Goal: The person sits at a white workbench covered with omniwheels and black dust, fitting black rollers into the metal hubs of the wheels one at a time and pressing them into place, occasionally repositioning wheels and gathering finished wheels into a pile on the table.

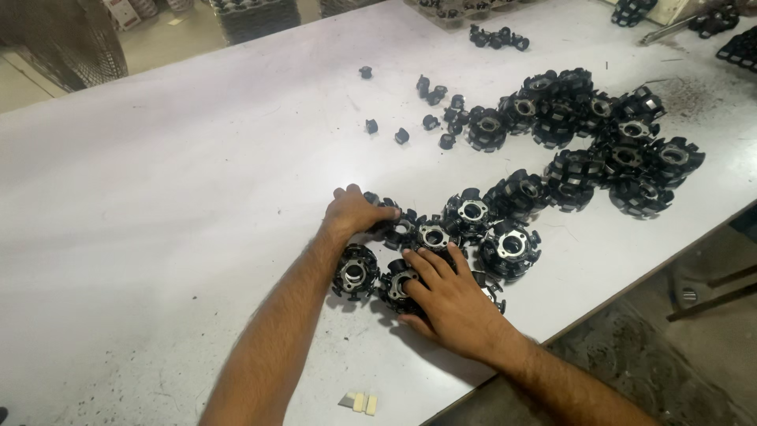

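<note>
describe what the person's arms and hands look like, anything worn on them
Both forearms are bare as far as the picture shows: no sleeves, gloves, watch or wristband in view. The left hand and the right hand are bare too, with no rings that can be made out. Both forearms have visible hair. The upper arms are out of frame, so any sleeve higher up cannot be seen.

Bright glare on white table point(197, 197), soft shadows, slight blur.

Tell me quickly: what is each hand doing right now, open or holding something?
Left hand: curled over a black round toothed part; a firm grip cannot be told.
Right hand: open, flat on another toothed part.
</note>
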